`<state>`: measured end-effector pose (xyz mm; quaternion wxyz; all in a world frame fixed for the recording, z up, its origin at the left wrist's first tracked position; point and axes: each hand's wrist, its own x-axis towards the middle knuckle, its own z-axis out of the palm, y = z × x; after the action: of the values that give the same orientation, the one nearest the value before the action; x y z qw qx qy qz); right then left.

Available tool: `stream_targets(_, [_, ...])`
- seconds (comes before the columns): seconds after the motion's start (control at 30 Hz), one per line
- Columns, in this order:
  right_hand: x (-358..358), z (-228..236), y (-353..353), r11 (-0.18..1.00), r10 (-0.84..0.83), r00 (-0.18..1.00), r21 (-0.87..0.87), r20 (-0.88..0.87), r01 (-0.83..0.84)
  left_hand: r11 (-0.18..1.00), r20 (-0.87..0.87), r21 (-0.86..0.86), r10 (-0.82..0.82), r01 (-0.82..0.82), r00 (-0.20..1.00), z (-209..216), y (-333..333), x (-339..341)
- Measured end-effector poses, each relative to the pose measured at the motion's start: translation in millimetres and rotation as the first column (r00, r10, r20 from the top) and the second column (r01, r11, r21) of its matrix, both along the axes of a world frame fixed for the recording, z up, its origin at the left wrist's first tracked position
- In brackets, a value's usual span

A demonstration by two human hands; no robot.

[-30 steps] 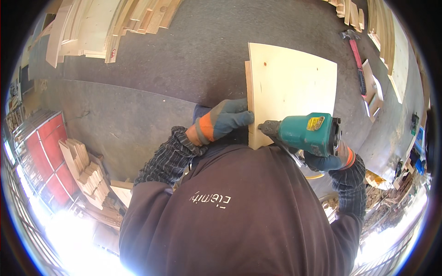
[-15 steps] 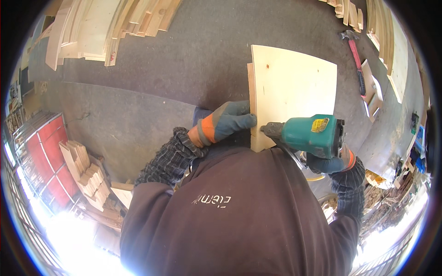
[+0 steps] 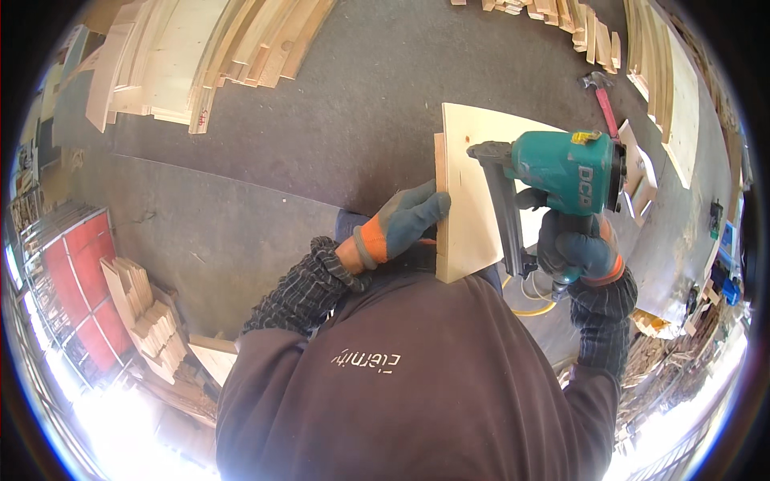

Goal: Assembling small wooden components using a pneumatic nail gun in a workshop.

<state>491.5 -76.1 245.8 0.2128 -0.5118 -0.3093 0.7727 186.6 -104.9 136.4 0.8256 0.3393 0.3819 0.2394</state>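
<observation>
Around you spreads a dark grey, scuffed surface (image 3: 273, 172), with long pale timber boards (image 3: 164, 68) stacked at its far left; the flat, pale wooden panel (image 3: 467, 228) stands in front of you, its long axis running away from your body. Your gloved left hand (image 3: 405, 218) is nearer its left edge, fingers together with the tips there, though whether they pinch it I cannot tell; your gloved right hand (image 3: 579, 244) wraps the teal-and-black nail gun (image 3: 559, 170), whose nose lies beyond and right of your left fingertips, over the panel.
</observation>
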Motion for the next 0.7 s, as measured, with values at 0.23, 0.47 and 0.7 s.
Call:
stream_targets(0.23, [-8,7,22,0.984,0.179,0.983,-0.035,0.050,-0.177,0.999,-0.019,0.028,-0.016,0.016,1.000,4,1,2])
stream_targets(0.47, [-11,11,28,0.976,0.220,0.966,-0.025,0.137,-0.218,0.999,-0.032,0.033,0.012,-0.011,0.999,22,4,12])
stream_targets(0.7, [-18,11,26,0.989,0.145,0.986,-0.051,0.083,-0.142,0.995,-0.233,0.099,0.014,0.009,0.972,17,-4,15])
